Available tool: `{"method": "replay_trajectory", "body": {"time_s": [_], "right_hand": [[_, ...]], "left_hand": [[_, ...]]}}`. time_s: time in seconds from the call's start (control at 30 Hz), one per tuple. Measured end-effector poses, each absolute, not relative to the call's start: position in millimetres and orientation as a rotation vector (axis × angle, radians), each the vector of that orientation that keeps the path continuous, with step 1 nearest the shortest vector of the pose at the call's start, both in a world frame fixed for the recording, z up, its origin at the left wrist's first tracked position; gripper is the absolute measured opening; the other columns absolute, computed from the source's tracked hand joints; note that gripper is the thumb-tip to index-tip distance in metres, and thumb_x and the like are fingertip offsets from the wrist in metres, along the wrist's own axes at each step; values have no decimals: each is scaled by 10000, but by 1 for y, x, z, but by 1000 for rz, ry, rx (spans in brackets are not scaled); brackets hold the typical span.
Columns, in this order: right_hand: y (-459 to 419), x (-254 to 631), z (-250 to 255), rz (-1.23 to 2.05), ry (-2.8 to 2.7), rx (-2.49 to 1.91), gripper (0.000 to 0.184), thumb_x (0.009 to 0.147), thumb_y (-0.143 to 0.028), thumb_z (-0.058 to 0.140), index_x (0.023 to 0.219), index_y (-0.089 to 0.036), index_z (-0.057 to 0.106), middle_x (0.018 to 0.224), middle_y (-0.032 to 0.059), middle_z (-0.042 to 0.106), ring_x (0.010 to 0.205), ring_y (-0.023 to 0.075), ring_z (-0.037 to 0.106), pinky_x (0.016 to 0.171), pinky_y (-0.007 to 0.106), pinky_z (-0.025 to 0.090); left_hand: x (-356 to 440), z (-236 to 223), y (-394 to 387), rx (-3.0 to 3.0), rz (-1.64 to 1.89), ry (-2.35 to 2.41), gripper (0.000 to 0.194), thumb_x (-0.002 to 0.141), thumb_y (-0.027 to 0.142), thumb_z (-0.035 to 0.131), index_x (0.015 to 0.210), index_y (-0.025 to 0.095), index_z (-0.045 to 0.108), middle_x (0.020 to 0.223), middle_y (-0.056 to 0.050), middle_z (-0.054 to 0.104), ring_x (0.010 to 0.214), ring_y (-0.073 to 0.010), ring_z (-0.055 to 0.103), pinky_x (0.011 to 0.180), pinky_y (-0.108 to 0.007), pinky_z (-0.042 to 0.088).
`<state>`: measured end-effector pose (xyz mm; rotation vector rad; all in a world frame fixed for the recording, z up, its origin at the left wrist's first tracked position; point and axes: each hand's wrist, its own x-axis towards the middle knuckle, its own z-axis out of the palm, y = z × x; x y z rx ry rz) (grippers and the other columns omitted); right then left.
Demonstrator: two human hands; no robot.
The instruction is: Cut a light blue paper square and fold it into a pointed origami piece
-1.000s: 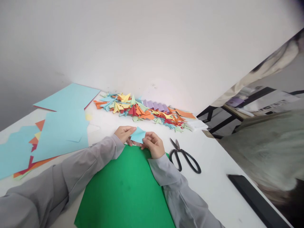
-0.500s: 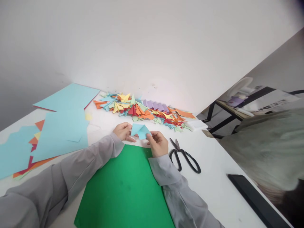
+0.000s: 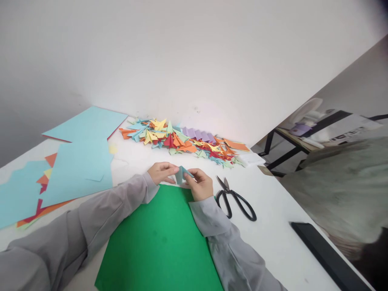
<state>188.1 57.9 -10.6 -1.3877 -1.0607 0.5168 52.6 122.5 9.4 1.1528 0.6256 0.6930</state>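
Observation:
A small piece of light blue paper [image 3: 181,175], folded with a standing crease, is held between my two hands just beyond the top edge of a green sheet [image 3: 160,238]. My left hand [image 3: 163,172] pinches its left side between thumb and fingers. On the right side, my right hand [image 3: 200,184] grips the paper the same way. Part of the paper is hidden behind the fingers. Black-handled scissors [image 3: 233,198] lie slightly open to the right of my right hand.
A long heap of small folded paper planes [image 3: 176,139] in many colours lies along the wall. Light blue sheets [image 3: 79,173] and coloured scraps [image 3: 42,178] cover the left side of the white table. A dark flat bar [image 3: 327,254] lies near the right edge.
The blue paper, lying flatter before, is now bent along its crease and shows narrower. My left hand has moved slightly right and down, nearer my right hand.

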Motion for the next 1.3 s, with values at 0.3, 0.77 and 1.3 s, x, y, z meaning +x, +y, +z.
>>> {"method": "replay_trajectory", "body": {"time_s": [0.3,0.77,1.3], "right_hand": [[52,184,-8,275,-1598,-1267,130,689,-146,557,766,-226,625,839,33,559,755,146,547,532,242,462],[58,185,-15,360,-1283,-1348,109,668,-236,589,768,-194,600,822,48,546,745,166,541,482,244,464],[57,185,-14,314,-1282,-1321,91,718,-251,535,750,-194,599,814,42,555,744,159,535,508,252,467]], "left_hand": [[52,-3,124,1555,906,624,296,544,273,684,496,119,436,903,-96,520,800,-156,557,814,-380,418],[50,8,118,1331,883,655,331,537,170,692,747,140,437,794,-40,604,693,-104,583,741,-317,440],[51,-2,124,1482,866,707,219,505,165,647,717,110,660,794,-74,674,727,-176,615,717,-307,487]]}}
